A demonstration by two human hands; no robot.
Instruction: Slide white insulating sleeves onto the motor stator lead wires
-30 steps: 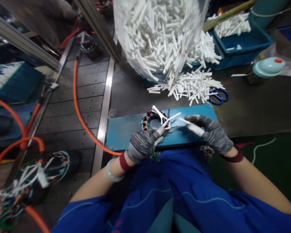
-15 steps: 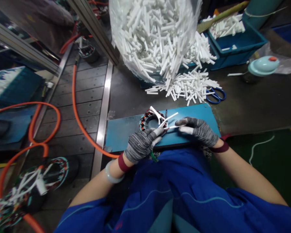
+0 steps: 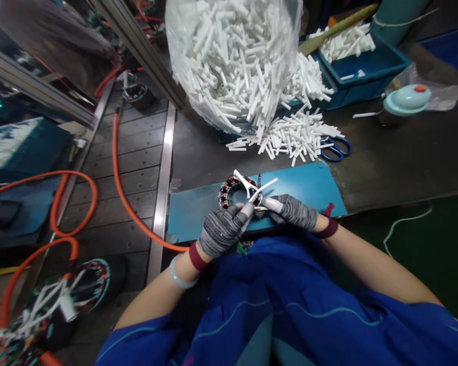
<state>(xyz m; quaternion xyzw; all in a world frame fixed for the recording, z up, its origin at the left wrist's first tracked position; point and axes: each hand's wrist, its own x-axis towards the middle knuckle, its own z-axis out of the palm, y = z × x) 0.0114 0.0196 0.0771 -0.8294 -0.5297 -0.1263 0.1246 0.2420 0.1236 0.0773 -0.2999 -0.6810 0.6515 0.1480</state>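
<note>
- Stator ring (image 3: 234, 190) with wound coils lying on the blue board (image 3: 309, 185) at the table's near edge, right in front of the body; several white sleeves (image 3: 266, 185) sticking up and out from its leads.
- Left hand (image 3: 221, 231), gloved, steadying the ring's near side, fingers curled and pressed together over what looks like a lead; exact pinch partly hidden.
- Right hand (image 3: 292, 211), gloved, meeting the left at the ring, fingertips pinching a thin white sleeve (image 3: 262, 208) close to the coil.
- Lying beyond the board: loose pile of white tubes (image 3: 290, 134), clear bag of the same (image 3: 232, 56), blue scissors (image 3: 338, 147).
- Risking, as a judgement: sleeve slipping from gloved fingertips, grip being so fine; lead bending or fraying if pushed off-line; ring sliding on the smooth board under sideways force; neighbouring sleeves getting knocked loose by a knuckle.
</note>
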